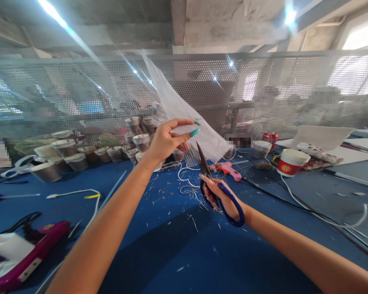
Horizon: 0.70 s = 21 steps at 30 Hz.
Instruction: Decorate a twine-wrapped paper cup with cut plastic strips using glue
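My left hand [171, 138], with teal nails, is raised above the blue table. It grips a sheer, finely lined white mesh sheet [187, 108] that hangs in the air, fanning up to the left and down to the right. Thumb and forefinger show a small gap; the other fingers are partly hidden. Blue-handled scissors [237, 212] are in my right hand [222, 194], its fingers through the loops. Their dark blades point up and left, close together, near the sheet's lower edge. Behind them lies a pink glue gun [228, 169] with an orange part.
Many paper cups [141, 142] with dark contents stand along the back left, before a perforated metal screen [110, 85]. A red-and-white cup [291, 162] and red cans [271, 139] are at right. Cables cross the blue table [159, 253], with scraps scattered; a magenta power strip [46, 245] lies front left.
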Motion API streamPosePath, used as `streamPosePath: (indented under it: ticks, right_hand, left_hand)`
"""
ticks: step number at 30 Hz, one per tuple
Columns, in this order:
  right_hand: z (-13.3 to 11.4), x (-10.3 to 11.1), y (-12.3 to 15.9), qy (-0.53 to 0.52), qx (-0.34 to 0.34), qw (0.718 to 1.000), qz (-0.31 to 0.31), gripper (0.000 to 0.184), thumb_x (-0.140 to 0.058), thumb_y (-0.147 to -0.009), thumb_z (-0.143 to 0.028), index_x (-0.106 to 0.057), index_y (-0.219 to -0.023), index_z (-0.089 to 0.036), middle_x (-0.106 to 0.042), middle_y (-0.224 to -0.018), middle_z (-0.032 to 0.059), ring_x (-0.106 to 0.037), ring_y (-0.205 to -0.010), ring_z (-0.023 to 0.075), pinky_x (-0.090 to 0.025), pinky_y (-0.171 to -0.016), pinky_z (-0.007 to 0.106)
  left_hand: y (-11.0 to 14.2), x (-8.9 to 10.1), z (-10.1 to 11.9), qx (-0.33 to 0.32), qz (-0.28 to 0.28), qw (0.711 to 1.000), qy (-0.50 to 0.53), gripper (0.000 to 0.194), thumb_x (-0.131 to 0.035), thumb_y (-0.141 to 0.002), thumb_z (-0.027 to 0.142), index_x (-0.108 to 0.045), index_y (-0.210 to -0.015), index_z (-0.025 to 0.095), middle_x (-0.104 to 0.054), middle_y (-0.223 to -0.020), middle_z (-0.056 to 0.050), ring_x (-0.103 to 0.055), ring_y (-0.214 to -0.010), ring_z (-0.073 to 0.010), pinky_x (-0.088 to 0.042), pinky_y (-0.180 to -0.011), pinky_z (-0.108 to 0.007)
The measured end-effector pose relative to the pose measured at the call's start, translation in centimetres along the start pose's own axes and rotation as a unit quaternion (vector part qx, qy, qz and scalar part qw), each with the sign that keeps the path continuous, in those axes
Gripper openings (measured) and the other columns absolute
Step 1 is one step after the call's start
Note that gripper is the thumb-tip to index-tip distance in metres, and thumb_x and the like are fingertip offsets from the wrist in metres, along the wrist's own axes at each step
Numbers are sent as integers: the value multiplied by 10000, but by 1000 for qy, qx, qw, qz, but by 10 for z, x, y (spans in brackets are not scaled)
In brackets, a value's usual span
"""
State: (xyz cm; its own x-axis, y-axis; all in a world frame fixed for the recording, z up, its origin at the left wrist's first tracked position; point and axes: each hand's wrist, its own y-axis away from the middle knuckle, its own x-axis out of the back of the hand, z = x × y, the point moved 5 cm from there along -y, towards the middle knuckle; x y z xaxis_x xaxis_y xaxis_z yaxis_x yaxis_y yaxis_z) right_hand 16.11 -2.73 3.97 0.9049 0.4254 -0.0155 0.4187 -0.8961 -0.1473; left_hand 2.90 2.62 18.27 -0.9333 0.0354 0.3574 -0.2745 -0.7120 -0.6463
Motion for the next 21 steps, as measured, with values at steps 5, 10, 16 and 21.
streamPosePath:
  ticks: [5,10,16,21]
  right_hand:
    - [1,1,0,-8,-3,1000,11,414,-405,-793,-575,-385,-625,-198,-296,-500,-63,-256,-395,57,-195,-357,215]
    - [2,1,-2,1,-5,1000,16,440,-423,-771,-601,-370,-594,-202,-283,-454,-74,-267,-358,51,-207,-331,204]
    - [2,2,-2,13,-15,999,28,468,-415,-748,-637,-364,-573,-206,-276,-410,-83,-259,-325,48,-193,-298,190]
    - [0,1,-2,26,-8,999,36,471,-413,-752,-636,-355,-563,-209,-291,-390,-80,-262,-311,49,-199,-289,190]
  left_hand:
    - [0,0,0,-1,0,1000,2,334,-652,-691,315,-585,-998,202,-669,-941,-42,-575,-436,-70,-503,-413,-194]
    - [0,0,-1,-1,-5,1000,-6,348,-647,-696,334,-582,-1014,207,-674,-917,-41,-587,-449,-79,-501,-415,-191]
    - [-1,2,-3,-1,-1,1000,1,306,-620,-722,337,-595,-1002,219,-679,-803,-16,-589,-442,-91,-498,-410,-203]
    - [-1,5,-9,11,0,1000,13,286,-568,-761,364,-600,-1008,224,-625,-558,23,-590,-425,-115,-500,-419,-223]
